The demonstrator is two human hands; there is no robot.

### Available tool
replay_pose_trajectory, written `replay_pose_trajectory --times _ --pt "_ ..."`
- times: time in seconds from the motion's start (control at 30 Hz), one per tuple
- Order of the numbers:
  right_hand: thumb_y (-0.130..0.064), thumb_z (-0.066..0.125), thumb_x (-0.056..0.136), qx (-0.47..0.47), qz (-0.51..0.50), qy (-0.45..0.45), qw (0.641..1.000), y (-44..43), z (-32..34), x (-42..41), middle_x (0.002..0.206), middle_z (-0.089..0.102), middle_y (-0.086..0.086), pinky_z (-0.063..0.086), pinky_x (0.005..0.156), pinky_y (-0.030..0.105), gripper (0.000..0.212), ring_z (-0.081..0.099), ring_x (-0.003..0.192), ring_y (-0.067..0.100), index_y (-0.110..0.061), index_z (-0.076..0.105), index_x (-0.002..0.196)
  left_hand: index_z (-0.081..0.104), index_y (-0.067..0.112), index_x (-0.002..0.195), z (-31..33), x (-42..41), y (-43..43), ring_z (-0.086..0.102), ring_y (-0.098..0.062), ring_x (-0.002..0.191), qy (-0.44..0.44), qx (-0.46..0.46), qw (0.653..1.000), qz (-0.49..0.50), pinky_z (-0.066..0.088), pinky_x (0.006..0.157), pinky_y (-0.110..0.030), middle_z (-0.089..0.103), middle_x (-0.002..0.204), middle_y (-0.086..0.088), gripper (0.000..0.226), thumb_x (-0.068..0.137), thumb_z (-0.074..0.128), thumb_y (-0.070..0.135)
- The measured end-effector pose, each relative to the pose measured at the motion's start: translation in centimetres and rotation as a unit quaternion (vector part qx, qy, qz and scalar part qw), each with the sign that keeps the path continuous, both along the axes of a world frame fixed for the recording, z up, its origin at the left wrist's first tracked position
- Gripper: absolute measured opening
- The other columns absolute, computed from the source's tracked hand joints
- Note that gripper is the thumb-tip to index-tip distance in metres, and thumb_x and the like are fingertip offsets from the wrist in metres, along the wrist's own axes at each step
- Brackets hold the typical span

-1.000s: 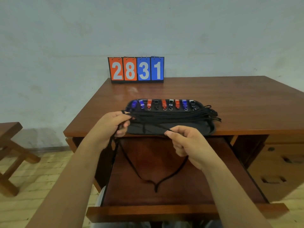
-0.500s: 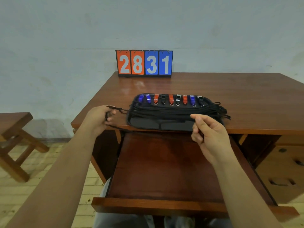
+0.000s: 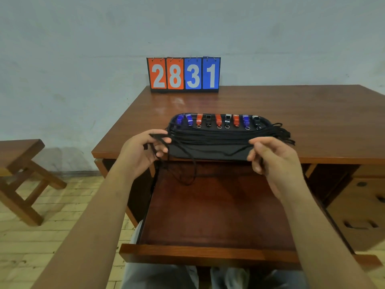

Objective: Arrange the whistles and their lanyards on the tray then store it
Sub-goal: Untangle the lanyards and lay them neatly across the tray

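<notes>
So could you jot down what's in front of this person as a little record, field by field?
tray: black tray at the desk's front edge
whistles: a row of blue, orange and black along the tray's far side
lanyards: black cords laid across the tray, one loop hanging over the drawer
left hand: pinching a cord
right hand: holding a cord
drawer: open
scoreboard: reads 2831

Both hands now sit higher and wider apart at the black oval tray's (image 3: 208,152) ends, and the black lanyard cord's (image 3: 188,163) hanging loop is shorter than a second ago.
</notes>
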State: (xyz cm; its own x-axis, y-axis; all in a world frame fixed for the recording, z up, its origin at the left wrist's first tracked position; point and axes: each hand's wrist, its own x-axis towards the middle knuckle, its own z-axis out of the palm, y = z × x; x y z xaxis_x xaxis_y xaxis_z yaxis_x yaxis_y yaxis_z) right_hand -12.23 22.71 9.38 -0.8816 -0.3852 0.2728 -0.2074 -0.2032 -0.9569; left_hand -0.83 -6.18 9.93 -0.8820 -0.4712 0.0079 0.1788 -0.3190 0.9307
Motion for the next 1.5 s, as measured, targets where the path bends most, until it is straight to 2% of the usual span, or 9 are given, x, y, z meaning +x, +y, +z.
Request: replay_pose_trajectory --times 0.23,0.43,0.63,0.8,0.97,1.07,1.13,1.27,1.5 --pt "-0.047 0.067 0.085 0.314 0.074 0.148 0.935 -2.7 0.3 2.7 0.142 0.046 -0.018 0.041 0.103 0.025 0.047 0.047 0.125 -0.002 -0.037 0.056 0.13 0.071 0.0 0.104 3.3 0.5 5.4 0.043 -0.018 0.052 -0.023 -0.161 0.974 -0.158 0.028 0.048 -0.027 0.064 0.079 -0.016 0.04 0.095 0.032 -0.002" --pt "-0.028 0.062 0.094 0.225 0.102 0.143 0.958 -3.8 1.6 4.7 0.081 0.074 -0.005 0.054 0.073 0.028 0.01 0.07 0.075 0.007 -0.024 0.07 0.091 0.071 0.013 0.114 3.7 0.3 6.3 0.039 -0.013 0.057 -0.044 -0.263 0.944 -0.196 0.026 0.052 -0.027 0.05 0.08 -0.008 0.033 0.104 0.04 0.013" --pt "-0.017 0.051 0.098 0.003 0.159 0.031 0.987 -2.5 1.5 4.2 0.055 0.051 0.008 0.031 0.047 0.028 0.024 0.039 0.047 0.02 -0.006 0.069 0.087 0.066 0.013 0.127 3.0 0.2 5.1 0.029 -0.012 0.056 -0.034 -0.147 0.971 -0.184 0.018 0.052 -0.028 0.041 0.074 -0.004 0.039 0.102 0.038 0.005" --pt "-0.018 0.049 0.096 -0.18 0.152 -0.05 0.97 -1.1 1.3 2.7 0.076 0.055 0.006 0.032 0.062 0.034 0.025 0.048 0.069 0.02 -0.01 0.069 0.084 0.069 0.005 0.119 1.2 -0.5 3.9 0.041 -0.013 0.055 -0.03 -0.079 0.993 -0.085 0.028 0.049 -0.023 0.054 0.069 -0.003 0.036 0.102 0.037 0.01" --pt "-0.02 0.035 0.1 -0.335 0.169 -0.126 0.918 0.1 1.9 1.7 0.121 0.065 0.014 0.04 0.106 0.043 0.036 0.055 0.125 0.028 -0.013 0.058 0.073 0.063 -0.002 0.118 0.8 -0.4 2.8 0.07 -0.027 0.101 0.037 0.014 0.999 -0.016 0.055 0.089 -0.032 0.073 0.104 -0.017 0.034 0.103 0.037 0.014" --pt "-0.024 0.035 0.102 -0.419 0.191 -0.197 0.866 1.5 2.3 1.1 0.074 0.064 0.001 0.054 0.078 0.031 0.037 0.067 0.078 0.017 -0.016 0.051 0.07 0.062 0.002 0.109 1.2 -0.1 2.4 0.074 -0.025 0.095 0.088 0.177 0.98 0.006 0.058 0.088 -0.034 0.076 0.097 -0.012 0.025 0.096 0.045 0.015" --pt "-0.027 0.034 0.103 -0.423 0.22 -0.217 0.852 1.9 2.3 0.8 0.054 0.042 -0.006 0.036 0.05 0.019 0.034 0.041 0.044 0.007 -0.019 0.045 0.073 0.061 0.004 0.102 0.9 0.0 1.9 0.071 -0.019 0.074 0.106 0.216 0.971 0.013 0.059 0.072 -0.029 0.07 0.076 -0.004 0.022 0.098 0.043 0.017" --pt "-0.028 0.034 0.101 -0.307 0.169 -0.207 0.913 2.1 2.3 0.5 0.046 0.025 -0.008 0.012 0.043 0.025 0.035 0.011 0.038 0.008 -0.02 0.044 0.069 0.057 0.009 0.088 -0.1 -0.1 1.6 0.037 -0.011 0.042 0.061 0.191 0.979 -0.022 0.035 0.043 -0.022 0.037 0.054 0.005 0.029 0.103 0.036 0.023" --pt "-0.015 0.048 0.1 -0.031 0.152 -0.092 0.984 -0.7 2.7 2.1 0.046 0.027 -0.002 0.01 0.042 0.027 0.026 0.017 0.038 0.011 -0.012 0.047 0.074 0.052 0.007 0.092 3.5 -0.8 2.9 0.028 -0.01 0.055 0.091 0.104 0.989 -0.054 0.026 0.052 -0.024 0.03 0.066 0.002 0.017 0.078 0.05 0.017"
